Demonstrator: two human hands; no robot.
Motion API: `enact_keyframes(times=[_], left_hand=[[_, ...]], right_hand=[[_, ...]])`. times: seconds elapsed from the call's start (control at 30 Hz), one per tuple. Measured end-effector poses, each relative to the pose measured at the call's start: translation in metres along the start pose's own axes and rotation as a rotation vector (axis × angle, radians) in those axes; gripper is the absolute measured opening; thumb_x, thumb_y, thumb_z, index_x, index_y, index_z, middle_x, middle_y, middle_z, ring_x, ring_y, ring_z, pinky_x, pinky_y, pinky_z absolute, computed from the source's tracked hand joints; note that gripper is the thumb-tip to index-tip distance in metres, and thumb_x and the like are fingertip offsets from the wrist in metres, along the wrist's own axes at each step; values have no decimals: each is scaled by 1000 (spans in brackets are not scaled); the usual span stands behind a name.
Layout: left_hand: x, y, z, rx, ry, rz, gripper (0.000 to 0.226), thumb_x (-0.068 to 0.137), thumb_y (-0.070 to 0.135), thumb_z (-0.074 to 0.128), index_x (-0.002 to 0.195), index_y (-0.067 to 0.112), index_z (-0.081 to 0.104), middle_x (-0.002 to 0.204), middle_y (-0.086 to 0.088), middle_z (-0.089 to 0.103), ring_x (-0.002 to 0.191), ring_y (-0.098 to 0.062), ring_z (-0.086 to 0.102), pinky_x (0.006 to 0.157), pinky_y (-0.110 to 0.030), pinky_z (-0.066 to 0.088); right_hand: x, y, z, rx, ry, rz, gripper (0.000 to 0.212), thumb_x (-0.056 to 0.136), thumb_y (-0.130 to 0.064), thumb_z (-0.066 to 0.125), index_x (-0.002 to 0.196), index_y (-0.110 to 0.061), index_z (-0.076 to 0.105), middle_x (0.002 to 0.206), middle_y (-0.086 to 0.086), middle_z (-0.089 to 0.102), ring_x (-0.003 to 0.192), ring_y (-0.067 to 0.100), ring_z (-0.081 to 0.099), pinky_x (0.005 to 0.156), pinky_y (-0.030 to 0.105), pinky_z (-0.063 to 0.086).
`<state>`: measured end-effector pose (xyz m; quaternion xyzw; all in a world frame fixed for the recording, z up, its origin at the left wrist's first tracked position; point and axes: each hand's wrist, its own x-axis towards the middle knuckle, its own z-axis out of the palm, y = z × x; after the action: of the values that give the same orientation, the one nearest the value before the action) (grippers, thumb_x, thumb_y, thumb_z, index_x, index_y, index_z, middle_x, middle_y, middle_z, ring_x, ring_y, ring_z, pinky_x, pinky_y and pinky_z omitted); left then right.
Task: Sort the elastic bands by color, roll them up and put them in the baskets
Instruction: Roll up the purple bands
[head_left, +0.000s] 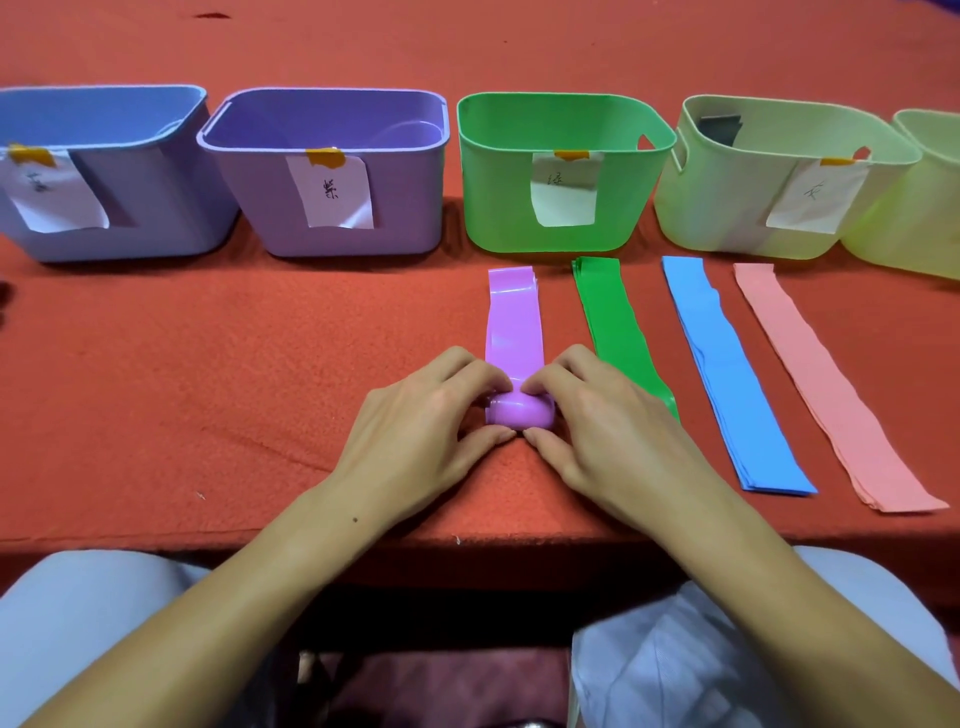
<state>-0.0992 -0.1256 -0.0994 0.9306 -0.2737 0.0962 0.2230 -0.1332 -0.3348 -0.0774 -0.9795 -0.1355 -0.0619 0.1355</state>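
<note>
Purple stretchy elastic band (514, 332), half rolled, was pinched by left hand (415, 431) and right hand (608, 421); slackened grip risked springy uncoiling.

Both hands low and close together, left hand (415, 421) and right hand (608, 421) fingers curled, pinching

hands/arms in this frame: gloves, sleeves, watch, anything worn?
Nothing worn. The left hand and right hand are bare: no gloves, rings, watch or wristbands visible. Both forearms are bare as far as the frame's bottom edge, with no sleeve in view. A small dark dot shows on the left forearm near the wrist. Nails look short and unpainted.
</note>
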Motion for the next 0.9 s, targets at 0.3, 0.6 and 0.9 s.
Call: enact_keyframes(times=[0.3,0.6,0.9], left_hand=[[5,-1,-2,-28,-37,5,33,99,55,62,127,37,61,118,19,55,91,-6,59,67,-40,54],[-2,2,-11,48,-129,62,45,99,66,43,127,38,64,116,17,58,108,-10,62,67,-41,53],[-7,7,-11,-90,-40,34,31,97,58,61,123,40,60,113,22,53,80,9,45,65,-36,53]], right_hand=[[0,4,2,18,-31,4,41,97,-43,65,133,-28,56,124,-6,50,115,23,57,84,45,54],[-7,6,-18,-8,-233,-35,37,104,-49,49,136,-32,56,122,-8,49,116,19,57,91,45,51],[-6,5,-13,29,-183,-18,32,103,-45,54,127,-27,63,118,-7,46,106,22,60,91,48,52]])
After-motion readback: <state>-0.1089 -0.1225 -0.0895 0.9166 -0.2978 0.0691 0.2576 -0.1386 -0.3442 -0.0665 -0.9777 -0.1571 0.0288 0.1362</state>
